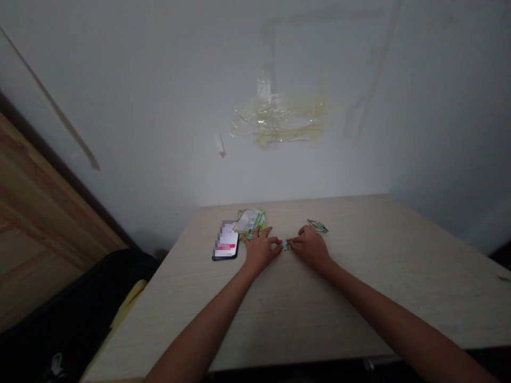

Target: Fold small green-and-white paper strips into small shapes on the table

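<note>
A small green-and-white piece (286, 245), perhaps folded paper or packaging, lies between my hands at the middle of the table; its exact kind is too small to tell. My left hand (260, 251) pinches its left side between thumb and index finger, while the other fingers spread toward a pile of green-and-white printed packets (250, 219). From the other side, my right hand (312, 246) has its fingertips closed on the piece. Just beyond my right hand lies a folded green-and-white piece (318, 226), apart from the fingers.
A phone (226, 242) with a lit, partly blurred screen lies left of the packets. The pale wooden table (247, 330) meets a wall (167, 106) with strips of tape (279, 122). Left of the table are a dark bag-like object (91, 298) and yellow cloth (130, 303).
</note>
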Demonstrator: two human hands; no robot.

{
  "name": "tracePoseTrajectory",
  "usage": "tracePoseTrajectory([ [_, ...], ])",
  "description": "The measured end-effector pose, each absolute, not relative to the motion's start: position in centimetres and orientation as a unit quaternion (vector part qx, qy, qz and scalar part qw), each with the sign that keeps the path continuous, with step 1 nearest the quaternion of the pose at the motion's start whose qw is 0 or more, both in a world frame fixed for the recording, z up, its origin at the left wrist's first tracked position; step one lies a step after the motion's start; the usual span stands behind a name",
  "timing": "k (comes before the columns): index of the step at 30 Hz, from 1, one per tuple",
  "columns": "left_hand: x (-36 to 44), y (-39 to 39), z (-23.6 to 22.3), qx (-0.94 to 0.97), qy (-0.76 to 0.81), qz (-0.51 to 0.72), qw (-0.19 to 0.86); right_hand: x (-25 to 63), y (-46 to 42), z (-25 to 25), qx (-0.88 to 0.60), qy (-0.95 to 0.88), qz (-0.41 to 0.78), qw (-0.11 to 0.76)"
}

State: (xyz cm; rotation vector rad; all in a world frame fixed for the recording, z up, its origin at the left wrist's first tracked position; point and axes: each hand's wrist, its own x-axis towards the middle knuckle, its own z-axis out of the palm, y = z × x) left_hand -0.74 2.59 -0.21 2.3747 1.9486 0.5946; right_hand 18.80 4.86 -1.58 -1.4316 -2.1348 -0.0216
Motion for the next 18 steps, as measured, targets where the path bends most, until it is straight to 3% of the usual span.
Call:
tracePoseTrajectory([
  [10,-0.8,2.6,-0.7,0.755,0.624,0.199,-0.005,19.3,5.2,-1.6,-0.555,-0.785,-0.018,0.274],
  [18,-0.2,2.3,-0.7,0.754,0.619,0.214,-0.040,19.7,6.1,-2.8,-0.435,-0.814,0.028,0.383],
])
